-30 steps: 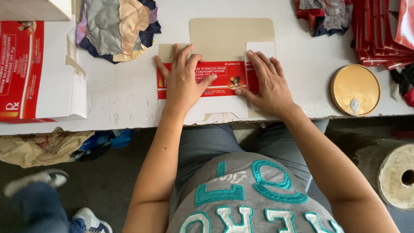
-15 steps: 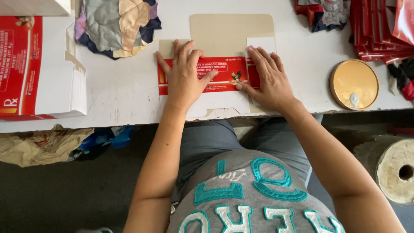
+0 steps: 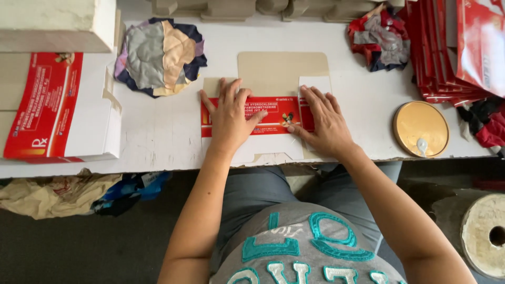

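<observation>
The flat carton blank point(image 3: 273, 118), red and white with its brown inner flap turned up toward the far side, lies on the white table point(image 3: 158, 142) right in front of me, its near edge at the table's edge. My left hand point(image 3: 229, 118) lies flat on its left half, fingers spread, palm down, gripping nothing. My right hand point(image 3: 323, 123) presses flat on the right part, fingertips on the red panel near the white side flap, also open and pressing rather than grasping.

As I judge it, the risk is in the fold: if one palm presses harder than the other, the card could skid on the smooth table and the crease would run crooked. The near tab hangs just over the table's edge, so a push toward me could bend it or tip the blank off onto my lap.

To my right, near the blank but apart from it, sits a round gold lid point(image 3: 421, 129) with a white blob of what looks like paste at its near rim; a careless sweep of my right wrist could smear it. Beyond that, a stack of red blanks point(image 3: 447, 58) and a rag bundle point(image 3: 380, 38). To my left, a pile of cloth scraps point(image 3: 160, 55) lies near the blank's left flap, and a larger red-and-white box point(image 3: 58, 110) sits farther left. None of these touches the blank.
</observation>
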